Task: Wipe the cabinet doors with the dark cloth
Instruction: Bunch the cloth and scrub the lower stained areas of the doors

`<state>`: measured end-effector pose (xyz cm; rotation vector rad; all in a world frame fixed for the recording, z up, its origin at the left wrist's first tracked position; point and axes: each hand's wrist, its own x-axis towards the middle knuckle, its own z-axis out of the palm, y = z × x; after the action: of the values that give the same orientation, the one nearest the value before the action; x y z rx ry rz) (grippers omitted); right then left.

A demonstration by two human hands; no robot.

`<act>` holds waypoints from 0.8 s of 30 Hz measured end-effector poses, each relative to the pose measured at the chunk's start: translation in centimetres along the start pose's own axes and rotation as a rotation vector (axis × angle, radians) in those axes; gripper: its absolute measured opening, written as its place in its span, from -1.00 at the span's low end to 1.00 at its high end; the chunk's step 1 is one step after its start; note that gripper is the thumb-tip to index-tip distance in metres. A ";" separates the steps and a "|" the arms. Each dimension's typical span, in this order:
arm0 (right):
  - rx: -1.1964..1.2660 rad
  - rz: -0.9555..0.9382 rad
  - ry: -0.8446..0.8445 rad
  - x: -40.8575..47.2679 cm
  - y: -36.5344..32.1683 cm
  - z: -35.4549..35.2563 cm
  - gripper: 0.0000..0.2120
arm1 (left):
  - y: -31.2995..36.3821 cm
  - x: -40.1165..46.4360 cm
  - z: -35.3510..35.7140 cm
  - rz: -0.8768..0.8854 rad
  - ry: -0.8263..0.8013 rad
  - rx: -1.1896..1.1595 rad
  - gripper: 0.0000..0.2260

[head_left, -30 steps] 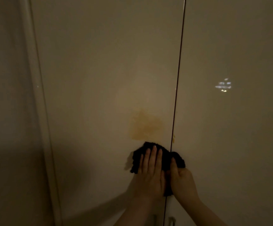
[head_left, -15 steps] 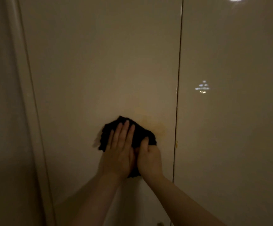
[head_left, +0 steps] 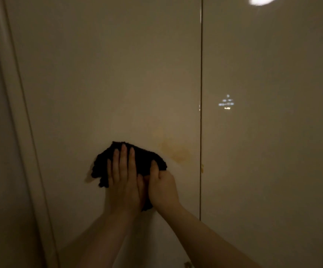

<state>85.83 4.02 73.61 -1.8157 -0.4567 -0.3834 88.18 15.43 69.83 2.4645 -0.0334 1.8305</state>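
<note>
From the head camera we look at two pale, glossy cabinet doors in dim light, the left door [head_left: 102, 74] and the right door [head_left: 272, 151] split by a thin dark vertical seam [head_left: 200, 132]. We press the dark cloth [head_left: 143, 159] against the lower part of the left door. Our left hand [head_left: 123, 182] lies flat on it, fingers [head_left: 123, 161] straight, close together and pointing up, palm pushing the bunched fabric onto the panel. Our right hand [head_left: 161, 187] sits just beside it, touching it, its thumb laid over the cloth's right edge; the other fingers are hidden, so we cannot tell how they curl. Just to the right of the cloth, between it and the seam, a yellowish stain [head_left: 176, 151] marks the door, and a small yellow speck [head_left: 202, 168] sits at the seam. A pale vertical frame strip [head_left: 16, 113] runs along the left. Bright reflections [head_left: 226, 103] glint on the right door.
</note>
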 end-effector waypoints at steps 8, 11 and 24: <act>0.024 -0.020 0.107 4.7 -3.5 -7.2 -0.47 | 6.3 7.0 -0.5 0.011 -0.003 -0.053 -0.49; -0.001 -0.069 0.089 5.9 -5.3 -9.0 -0.50 | 7.4 9.1 -0.9 0.010 -0.005 -0.048 -0.49; 0.073 -0.098 0.043 8.5 -6.7 -12.4 -0.45 | 9.4 13.0 -1.3 0.022 0.066 -0.055 -0.47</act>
<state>89.52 -5.19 86.74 -1.7154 -0.5245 -0.4667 90.17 6.48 83.01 2.3756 -0.1059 1.8912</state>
